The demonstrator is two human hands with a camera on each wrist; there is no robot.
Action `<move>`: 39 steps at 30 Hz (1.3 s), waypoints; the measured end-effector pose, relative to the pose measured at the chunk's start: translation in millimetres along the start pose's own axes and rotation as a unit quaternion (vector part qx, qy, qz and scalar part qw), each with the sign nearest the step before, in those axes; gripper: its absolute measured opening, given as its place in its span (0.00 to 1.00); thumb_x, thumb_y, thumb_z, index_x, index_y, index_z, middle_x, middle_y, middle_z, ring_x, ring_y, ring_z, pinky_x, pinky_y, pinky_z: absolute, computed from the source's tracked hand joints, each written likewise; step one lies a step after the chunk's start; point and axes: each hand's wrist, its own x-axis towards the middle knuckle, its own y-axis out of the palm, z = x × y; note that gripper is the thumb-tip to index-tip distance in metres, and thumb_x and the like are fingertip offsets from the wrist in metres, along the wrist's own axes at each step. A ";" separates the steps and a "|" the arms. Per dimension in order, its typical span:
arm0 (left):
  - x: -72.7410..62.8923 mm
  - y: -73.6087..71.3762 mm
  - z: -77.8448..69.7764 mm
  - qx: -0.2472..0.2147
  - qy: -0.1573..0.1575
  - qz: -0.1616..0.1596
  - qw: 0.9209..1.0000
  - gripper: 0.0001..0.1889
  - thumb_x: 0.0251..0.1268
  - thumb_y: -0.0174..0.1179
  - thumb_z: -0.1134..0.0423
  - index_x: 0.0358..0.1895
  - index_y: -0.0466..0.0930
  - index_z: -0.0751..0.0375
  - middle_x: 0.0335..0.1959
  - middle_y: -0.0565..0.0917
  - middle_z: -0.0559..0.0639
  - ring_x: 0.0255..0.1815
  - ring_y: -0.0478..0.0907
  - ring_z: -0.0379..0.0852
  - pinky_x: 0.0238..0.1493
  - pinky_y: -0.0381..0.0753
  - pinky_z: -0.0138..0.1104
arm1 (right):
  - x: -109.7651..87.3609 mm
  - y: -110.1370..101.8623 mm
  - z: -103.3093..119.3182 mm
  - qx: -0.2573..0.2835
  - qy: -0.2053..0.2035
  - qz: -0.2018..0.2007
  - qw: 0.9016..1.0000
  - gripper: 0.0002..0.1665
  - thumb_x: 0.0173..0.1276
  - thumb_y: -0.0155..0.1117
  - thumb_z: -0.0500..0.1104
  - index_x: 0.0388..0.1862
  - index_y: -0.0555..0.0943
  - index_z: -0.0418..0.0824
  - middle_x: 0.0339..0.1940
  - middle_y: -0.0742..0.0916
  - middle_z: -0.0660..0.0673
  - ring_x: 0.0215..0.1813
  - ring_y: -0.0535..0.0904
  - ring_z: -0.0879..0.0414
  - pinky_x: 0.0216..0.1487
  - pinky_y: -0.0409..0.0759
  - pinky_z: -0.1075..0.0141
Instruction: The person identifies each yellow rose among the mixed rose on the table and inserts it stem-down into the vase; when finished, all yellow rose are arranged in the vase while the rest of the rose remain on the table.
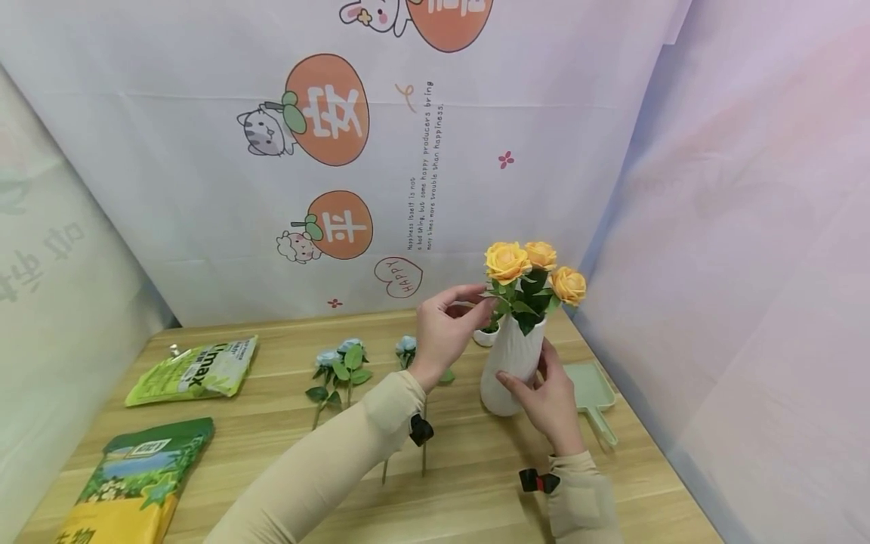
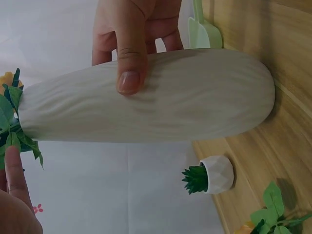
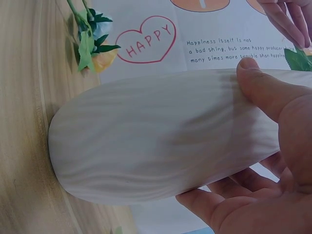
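A white, ripple-textured vase (image 1: pixel 511 363) stands on the wooden table, with its base on the wood. My right hand (image 1: pixel 553 400) grips its lower side, thumb across the front in the right wrist view. Three yellow roses (image 1: pixel 507 262) stand in the vase, their green leaves (image 2: pixel 10 114) spilling over its mouth. At the left of the bouquet, my left hand (image 1: pixel 448 329) pinches the leafy stem of a yellow rose between thumb and fingertips. The stems' lower ends are hidden inside the vase.
Blue roses (image 1: pixel 329 358) on long stems lie left of the vase. A small potted succulent (image 2: pixel 218 174) stands behind it. A pale green dustpan (image 1: pixel 590 387) lies to the right. A green-and-white bag (image 1: pixel 204 369) and a green-and-yellow bag (image 1: pixel 139 468) lie at left.
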 end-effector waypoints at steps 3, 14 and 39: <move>-2.1 -5.9 1.6 -0.004 -0.007 -0.002 1.000 0.14 0.72 0.75 0.58 0.55 0.91 0.57 0.45 0.92 0.51 0.38 0.92 0.51 0.40 0.94 0.42 | 0.6 0.5 0.0 0.001 0.004 0.002 1.000 0.59 0.68 0.83 0.53 0.88 0.58 0.42 0.79 0.73 0.32 0.78 0.71 0.35 0.73 0.74 0.36; -14.4 -28.2 15.3 0.013 -0.050 -0.009 0.999 0.15 0.71 0.76 0.60 0.57 0.90 0.58 0.46 0.89 0.54 0.40 0.92 0.50 0.43 0.93 0.41 | 0.8 -0.2 -1.5 0.005 0.014 0.003 1.000 0.60 0.68 0.82 0.54 0.88 0.57 0.43 0.80 0.72 0.32 0.80 0.70 0.36 0.74 0.74 0.37; -91.3 -78.6 97.5 0.288 -0.206 0.095 0.930 0.32 0.61 0.82 0.62 0.66 0.82 0.69 0.47 0.90 0.61 0.43 0.90 0.54 0.44 0.92 0.43 | -1.4 -2.4 0.6 -0.004 0.013 0.007 1.000 0.61 0.68 0.82 0.57 0.89 0.56 0.43 0.79 0.73 0.31 0.78 0.72 0.36 0.75 0.73 0.37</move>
